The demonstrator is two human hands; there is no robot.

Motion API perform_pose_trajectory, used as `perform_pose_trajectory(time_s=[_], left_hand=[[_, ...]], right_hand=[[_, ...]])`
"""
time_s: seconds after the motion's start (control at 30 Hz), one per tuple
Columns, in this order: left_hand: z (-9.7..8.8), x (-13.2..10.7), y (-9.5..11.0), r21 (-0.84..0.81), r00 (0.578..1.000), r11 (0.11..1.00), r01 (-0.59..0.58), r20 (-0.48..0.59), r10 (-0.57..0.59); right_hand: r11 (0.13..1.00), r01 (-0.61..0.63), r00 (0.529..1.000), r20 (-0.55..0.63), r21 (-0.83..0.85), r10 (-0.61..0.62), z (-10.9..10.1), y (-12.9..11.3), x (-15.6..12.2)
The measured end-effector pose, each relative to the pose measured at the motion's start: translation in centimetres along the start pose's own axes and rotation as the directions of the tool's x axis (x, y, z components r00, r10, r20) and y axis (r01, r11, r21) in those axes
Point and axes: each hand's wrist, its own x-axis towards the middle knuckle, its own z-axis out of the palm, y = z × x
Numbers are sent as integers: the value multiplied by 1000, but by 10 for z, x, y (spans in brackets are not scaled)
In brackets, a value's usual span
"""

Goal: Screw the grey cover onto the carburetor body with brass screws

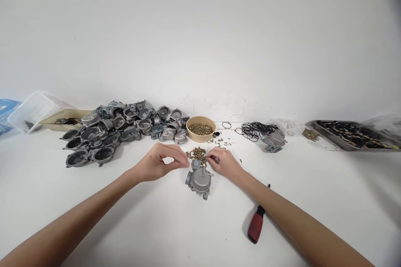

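**Op:** Left hand (pixel 161 162) is at the left edge of the loose brass screws (pixel 198 154), thumb and forefinger drawn almost together. On my feed I can't tell whether a screw sits between them.

**Desk:** The other one?

**Op:** Right hand (pixel 224 162) is on the opposite side of the same scatter, fingers curled, tips down among the screws. I can't read that grip either.

**Desk:** Where's the piece?

**Op:** The grey carburettor body (pixel 199 179) lies on the counter (pixel 313 200) between my two wrists, just below the screws. Neither hand is on it, as far as I can see.

**Desk:** Progress?

**Op:** My reading is early. One similar body (pixel 274 139) sits apart at the right, beside the black O-rings (pixel 255 130). The heap of grey castings (pixel 119 127) at the left is large. The red-handled screwdriver (pixel 256 225) lies unheld, partly under the right forearm.

**Desk:** Anything in the way?

**Op:** The scatter crowds the body's top edge. A paper bowl (pixel 201 129) of more screws stands right behind it, with strays alongside. The metal tray (pixel 354 133) far right and the clear tub (pixel 31 110) far left are both well apart.
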Motion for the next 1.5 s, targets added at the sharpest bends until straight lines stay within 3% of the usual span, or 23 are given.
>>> perform_pose_trajectory(time_s=[0.1, 0.23, 0.37, 0.53, 0.73, 1.0, 1.2, 1.37, 1.5], left_hand=[[5, -2, 11, 19, 990, 993, -113, 84, 111], [11, -5, 13, 59, 977, 989, -137, 174, 125], [13, -8, 8, 119, 963, 978, -170, 231, 139], [19, -13, 2, 200, 940, 941, -273, 265, 216], [29, -14, -5, 279, 930, 897, -342, 234, 282], [30, -12, -8, 296, 940, 895, -333, 178, 291], [36, -14, -6, 382, 917, 834, -398, 194, 348], [43, -18, -12, 417, 919, 820, -393, 161, 359], [47, -21, -14, 426, 923, 819, -385, 146, 357]], right_hand=[[999, -21, 1000, -3, 36, 21, -1, -2, 0], [991, -72, 997, -33, 109, 76, -5, -5, -1], [955, -113, 993, -2, 275, 118, -25, -19, 0], [813, -74, 989, 148, 577, -15, -60, -44, 4], [855, 22, 959, 231, 519, -164, -71, -51, 5], [881, 34, 951, 257, 471, -174, -70, -51, 3], [878, 100, 969, 153, 469, -193, -62, -50, 1], [862, 12, 976, 181, 507, -120, -59, -46, 1], [864, 35, 978, 160, 502, -133, -59, -47, 1]])
